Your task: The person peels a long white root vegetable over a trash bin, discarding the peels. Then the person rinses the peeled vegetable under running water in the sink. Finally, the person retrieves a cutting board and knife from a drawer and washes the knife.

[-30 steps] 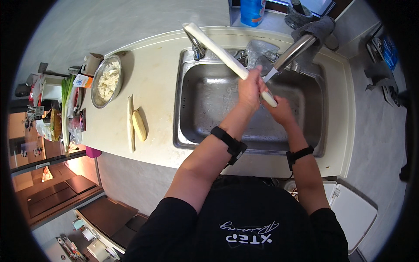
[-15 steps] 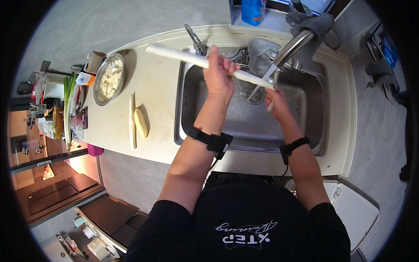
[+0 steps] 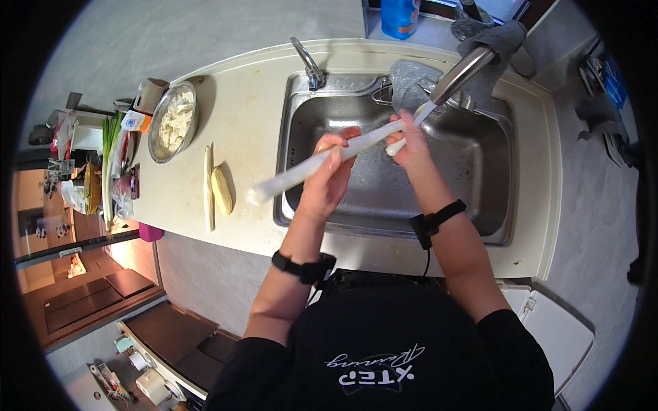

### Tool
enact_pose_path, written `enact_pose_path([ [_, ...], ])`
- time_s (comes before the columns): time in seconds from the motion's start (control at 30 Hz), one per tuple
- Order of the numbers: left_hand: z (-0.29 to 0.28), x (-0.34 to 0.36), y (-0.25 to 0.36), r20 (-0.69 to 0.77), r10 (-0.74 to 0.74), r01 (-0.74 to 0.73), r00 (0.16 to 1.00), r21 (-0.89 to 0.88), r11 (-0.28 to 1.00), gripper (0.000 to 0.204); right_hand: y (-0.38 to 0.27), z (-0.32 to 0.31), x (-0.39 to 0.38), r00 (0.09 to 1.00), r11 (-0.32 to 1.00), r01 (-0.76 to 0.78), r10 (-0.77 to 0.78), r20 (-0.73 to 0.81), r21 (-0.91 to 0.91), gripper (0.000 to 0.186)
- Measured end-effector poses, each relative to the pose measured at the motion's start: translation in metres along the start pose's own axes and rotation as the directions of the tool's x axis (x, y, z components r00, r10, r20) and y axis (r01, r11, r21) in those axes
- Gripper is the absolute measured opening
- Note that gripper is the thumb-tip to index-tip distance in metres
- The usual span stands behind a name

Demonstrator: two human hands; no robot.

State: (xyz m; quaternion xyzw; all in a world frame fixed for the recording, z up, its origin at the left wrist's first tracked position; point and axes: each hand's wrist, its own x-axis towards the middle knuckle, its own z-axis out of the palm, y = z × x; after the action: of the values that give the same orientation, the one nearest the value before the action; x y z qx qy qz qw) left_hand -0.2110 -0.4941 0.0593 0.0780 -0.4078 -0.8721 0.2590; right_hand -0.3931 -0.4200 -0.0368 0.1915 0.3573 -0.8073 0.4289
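Observation:
Over the steel sink (image 3: 411, 229), a long pale white stick (image 3: 291, 177) slants from the running water toward the counter on the left. I cannot tell its exact kind. My left hand (image 3: 330, 171) is curled round its middle, palm up. At its far end, under the tap (image 3: 473, 67), my right hand (image 3: 411, 145) grips it. A short white handle end (image 3: 395, 148) also pokes from the right hand; what it belongs to is hidden. On the counter lie a thin whitish stick (image 3: 208, 188) and a shorter yellowish tapered piece (image 3: 221, 190).
A steel bowl (image 3: 160, 152) of pale pieces stands at the counter's left. Beyond it are green onions (image 3: 108, 157) and packages. A small curved tap (image 3: 310, 67) rises behind the sink. A blue bottle (image 3: 399, 19) stands at the back.
The white stick has swung round: its left end has come down toward me. My left hand has moved down and left, and my right hand up and left toward the tap.

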Motion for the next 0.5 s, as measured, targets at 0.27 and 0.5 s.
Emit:
enact_pose_path([
  [0.27, -0.035, -0.062, 0.076, 0.07, -0.258, 0.243, 0.964, 0.176, 0.954, 0.067, -0.044, -0.026, 0.0, 0.999, 0.98, -0.001, -0.006, -0.033, -0.2, 0.022],
  [0.5, -0.044, -0.054, 0.044, -0.143, -0.654, 0.376, 0.743, 0.897, 0.231, 0.043, -0.04, -0.003, -0.018, 0.961, 0.821, 0.271, -0.259, 0.096, -0.503, 0.026],
])
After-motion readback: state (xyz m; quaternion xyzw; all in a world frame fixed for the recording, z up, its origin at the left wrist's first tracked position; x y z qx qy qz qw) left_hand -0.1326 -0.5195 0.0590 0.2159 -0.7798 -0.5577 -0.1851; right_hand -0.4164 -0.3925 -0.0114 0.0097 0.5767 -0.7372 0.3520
